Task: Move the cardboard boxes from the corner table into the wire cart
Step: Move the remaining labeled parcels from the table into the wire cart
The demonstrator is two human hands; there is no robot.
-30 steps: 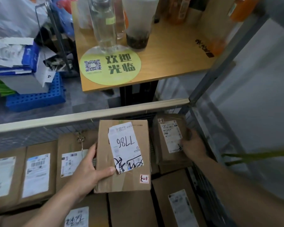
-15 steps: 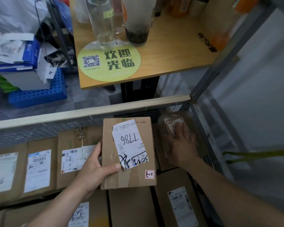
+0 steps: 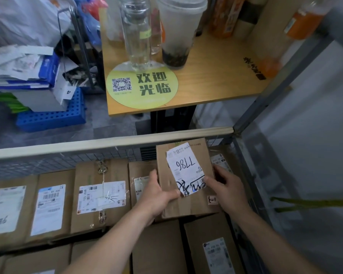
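A flat cardboard box [image 3: 194, 202] with a white label reading 7786 lies at the far right end of the wire cart [image 3: 67, 161], over other boxes. My left hand [image 3: 158, 196] grips its left edge, thumb on top. My right hand [image 3: 226, 188] holds its right edge, thumb on the label. Several labelled cardboard boxes [image 3: 101, 196] fill the cart in rows. A box under my right hand is mostly hidden.
A wooden table [image 3: 216, 72] stands just beyond the cart with a clear bottle [image 3: 136, 36], a drink cup [image 3: 178, 30], orange bottles and a round green sticker. A blue crate [image 3: 52, 115] with papers sits on the floor at left. A grey metal frame post [image 3: 269, 91] rises at right.
My right hand left the box in the cart's right corner and took hold of the 7786 box's right edge. Both hands moved that box right, over the corner stack.
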